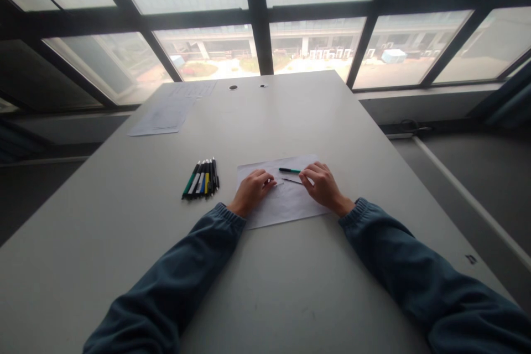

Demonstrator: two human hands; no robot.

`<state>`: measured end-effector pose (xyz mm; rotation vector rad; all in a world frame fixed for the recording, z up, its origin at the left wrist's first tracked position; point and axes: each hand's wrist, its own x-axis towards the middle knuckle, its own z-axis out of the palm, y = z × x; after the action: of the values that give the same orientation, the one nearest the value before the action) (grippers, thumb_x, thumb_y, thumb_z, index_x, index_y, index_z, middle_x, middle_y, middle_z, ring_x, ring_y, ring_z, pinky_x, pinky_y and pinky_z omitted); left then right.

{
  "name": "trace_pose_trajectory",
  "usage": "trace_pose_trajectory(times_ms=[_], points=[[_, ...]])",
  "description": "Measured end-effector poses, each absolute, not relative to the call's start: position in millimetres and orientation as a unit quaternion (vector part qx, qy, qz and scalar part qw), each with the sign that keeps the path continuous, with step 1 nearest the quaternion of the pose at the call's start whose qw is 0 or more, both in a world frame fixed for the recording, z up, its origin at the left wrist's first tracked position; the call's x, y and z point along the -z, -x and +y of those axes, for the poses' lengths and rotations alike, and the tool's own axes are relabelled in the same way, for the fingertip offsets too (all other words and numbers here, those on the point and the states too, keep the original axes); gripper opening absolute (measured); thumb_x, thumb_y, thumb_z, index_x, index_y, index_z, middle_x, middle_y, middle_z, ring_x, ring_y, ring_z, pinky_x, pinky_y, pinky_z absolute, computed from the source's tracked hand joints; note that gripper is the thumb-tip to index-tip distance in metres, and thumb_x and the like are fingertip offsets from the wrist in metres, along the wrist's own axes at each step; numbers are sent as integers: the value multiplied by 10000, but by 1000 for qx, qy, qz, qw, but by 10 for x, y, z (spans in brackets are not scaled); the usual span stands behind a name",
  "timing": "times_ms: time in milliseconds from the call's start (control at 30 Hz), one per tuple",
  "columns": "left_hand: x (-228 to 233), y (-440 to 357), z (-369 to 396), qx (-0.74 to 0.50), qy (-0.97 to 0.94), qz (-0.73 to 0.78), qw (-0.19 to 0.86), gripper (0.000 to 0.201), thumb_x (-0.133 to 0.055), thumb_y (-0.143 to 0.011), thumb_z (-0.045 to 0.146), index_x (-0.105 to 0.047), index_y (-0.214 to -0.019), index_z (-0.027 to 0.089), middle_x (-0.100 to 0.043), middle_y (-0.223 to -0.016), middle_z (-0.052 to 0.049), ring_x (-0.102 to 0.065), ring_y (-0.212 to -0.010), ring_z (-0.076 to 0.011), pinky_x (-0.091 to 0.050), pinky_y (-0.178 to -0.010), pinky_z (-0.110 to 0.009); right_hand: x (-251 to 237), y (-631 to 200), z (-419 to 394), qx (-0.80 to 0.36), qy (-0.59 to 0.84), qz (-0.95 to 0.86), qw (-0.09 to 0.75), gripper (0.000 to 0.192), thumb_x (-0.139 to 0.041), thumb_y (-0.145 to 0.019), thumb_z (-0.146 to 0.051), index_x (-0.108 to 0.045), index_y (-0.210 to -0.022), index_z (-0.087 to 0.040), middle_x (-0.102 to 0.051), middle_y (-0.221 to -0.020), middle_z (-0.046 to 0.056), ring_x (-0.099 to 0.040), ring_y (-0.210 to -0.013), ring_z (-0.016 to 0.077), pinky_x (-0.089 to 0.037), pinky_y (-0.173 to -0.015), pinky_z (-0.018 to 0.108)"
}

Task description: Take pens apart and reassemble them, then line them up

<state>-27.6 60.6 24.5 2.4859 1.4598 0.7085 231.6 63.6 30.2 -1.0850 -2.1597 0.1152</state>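
A sheet of white paper [290, 210] with faint marks lies under both my hands. My left hand [252, 191] rests on its left part, fingers curled together near a small pale piece at their tips that is too small to name. Over the right part is my right hand [322, 183], thumb and fingers drawn together. A green and black pen barrel [289, 170] lies on the paper and reaches toward those fingertips. Just below it a thin dark rod like a pen refill [292, 181] runs to the same hand. Whether the fingers grip either piece is hidden.
Several pens [201, 180] with black, green, white, blue and yellow parts lie in a row left of the paper. Written sheets [164, 116] lie at the table's far left. Two round holes are near the far edge, before large windows [319, 44].
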Motion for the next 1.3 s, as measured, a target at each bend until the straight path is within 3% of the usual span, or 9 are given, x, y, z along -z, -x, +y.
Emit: trace_pose_trajectory(times_ms=[233,333,500,733,1067,1300], points=[[-290,267,564,-300,-811,496,81,316,-424,-1025,389,-655,-1140,207,-694,-996,-63,-627,-958,-204,-487,-863,-333,-285,-2314,641,-52,416,-821,387,245,-524,-984,-245,-643,-772,-206,-670,-836,52,-552,-860,206,-408,-823,358],[-328,258,540,-347,-795,492,78,337,-352,-1045,320,-645,-1155,193,-694,-1051,-69,-622,-1015,-203,-478,-926,-349,-303,-2322,639,-55,423,-798,425,194,-518,-983,-237,-677,-875,-209,-686,-883,56,-567,-881,212,-421,-840,368],[-352,236,539,-368,-787,492,53,286,-434,-1012,282,-618,-1211,191,-673,-968,-57,-604,-970,-198,-483,-922,-349,-324,-2338,624,-56,447,-768,455,200,-496,-980,-224,-687,-1034,-206,-697,-941,71,-578,-926,233,-425,-870,390],[-325,220,536,-307,-825,475,0,181,-662,-902,409,-741,-948,254,-655,-1032,-64,-546,-995,-231,-429,-943,-415,-314,-2332,621,-60,471,-777,413,219,-490,-965,-199,-702,-1022,-200,-688,-946,82,-573,-951,242,-408,-891,401],[-286,234,555,-255,-852,457,-11,180,-697,-870,440,-770,-899,278,-647,-1073,-64,-522,-1024,-242,-400,-902,-415,-328,-2299,590,-26,481,-834,267,138,-595,-941,-248,-710,-879,-205,-662,-915,76,-543,-939,243,-365,-844,385],[-257,244,565,-246,-855,456,0,132,-721,-859,399,-767,-873,276,-649,-1063,-61,-527,-1041,-247,-408,-897,-413,-308,-2293,569,-12,463,-859,219,131,-639,-924,-264,-721,-847,-197,-663,-899,90,-543,-940,249,-365,-831,385]])
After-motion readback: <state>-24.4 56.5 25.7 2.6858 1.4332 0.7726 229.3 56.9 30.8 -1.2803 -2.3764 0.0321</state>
